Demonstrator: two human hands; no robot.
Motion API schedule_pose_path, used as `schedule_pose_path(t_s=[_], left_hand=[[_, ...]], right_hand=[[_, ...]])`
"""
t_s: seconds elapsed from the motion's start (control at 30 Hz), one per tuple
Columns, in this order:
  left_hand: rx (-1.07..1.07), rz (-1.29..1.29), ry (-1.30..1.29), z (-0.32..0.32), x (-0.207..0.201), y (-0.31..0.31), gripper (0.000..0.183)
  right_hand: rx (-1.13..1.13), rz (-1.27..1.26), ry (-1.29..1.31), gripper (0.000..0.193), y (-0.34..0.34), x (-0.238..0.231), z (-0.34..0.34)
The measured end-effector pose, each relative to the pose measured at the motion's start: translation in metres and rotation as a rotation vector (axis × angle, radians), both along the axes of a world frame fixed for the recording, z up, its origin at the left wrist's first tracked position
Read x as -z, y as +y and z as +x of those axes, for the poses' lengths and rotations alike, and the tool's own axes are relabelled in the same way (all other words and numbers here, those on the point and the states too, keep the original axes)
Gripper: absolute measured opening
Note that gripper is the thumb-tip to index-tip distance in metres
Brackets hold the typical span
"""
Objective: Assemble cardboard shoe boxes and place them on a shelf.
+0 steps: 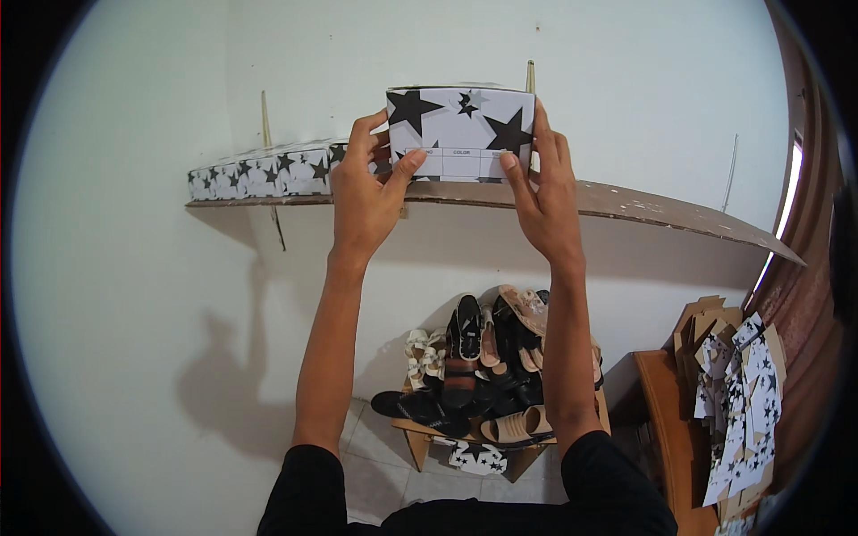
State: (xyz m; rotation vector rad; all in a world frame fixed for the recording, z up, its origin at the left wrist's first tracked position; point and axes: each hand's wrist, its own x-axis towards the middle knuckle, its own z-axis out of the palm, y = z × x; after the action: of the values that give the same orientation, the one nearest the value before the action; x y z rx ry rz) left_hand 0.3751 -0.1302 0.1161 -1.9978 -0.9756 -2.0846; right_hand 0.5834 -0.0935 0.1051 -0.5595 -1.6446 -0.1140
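Note:
Both arms are raised toward a wall shelf (643, 204). Between my hands is a white shoe box (460, 129) printed with black stars. My left hand (368, 183) grips its left side, the thumb on the front face. On the right side my right hand (547, 188) grips it the same way. The box is at the shelf's height and covers part of its front edge; whether it rests on the board I cannot tell. To its left, a row of similar star-printed boxes (257, 176) stands on the shelf, the nearest one partly behind my left hand.
Below, a small wooden table (416, 442) bears a pile of shoes and sandals (474, 366). A star-printed box (478, 458) lies under it. At the right, flattened star-printed cardboard (751, 411) is stacked on a brown wooden cabinet (661, 402) beside a brown curtain (818, 295).

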Motion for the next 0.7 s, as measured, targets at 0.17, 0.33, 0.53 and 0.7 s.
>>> schedule_pose_path(t_s=[0.17, 0.33, 0.53, 0.7], left_hand=[[0.042, -0.063, 0.043, -0.032, 0.008, 0.062, 0.049], [0.089, -0.097, 0.051, -0.054, 0.021, 0.109, 0.05], [0.108, -0.13, 0.042, -0.062, 0.037, 0.139, 0.052], [0.09, -0.151, 0.054, -0.07, 0.048, 0.155, 0.052]], right_hand=[[0.064, -0.045, -0.004, 0.065, 0.045, 0.011, -0.029], [0.106, -0.113, 0.02, 0.064, 0.078, 0.024, -0.052], [0.221, -0.104, -0.042, 0.065, 0.105, 0.034, -0.058], [0.224, -0.224, -0.056, 0.066, 0.114, 0.04, -0.065]])
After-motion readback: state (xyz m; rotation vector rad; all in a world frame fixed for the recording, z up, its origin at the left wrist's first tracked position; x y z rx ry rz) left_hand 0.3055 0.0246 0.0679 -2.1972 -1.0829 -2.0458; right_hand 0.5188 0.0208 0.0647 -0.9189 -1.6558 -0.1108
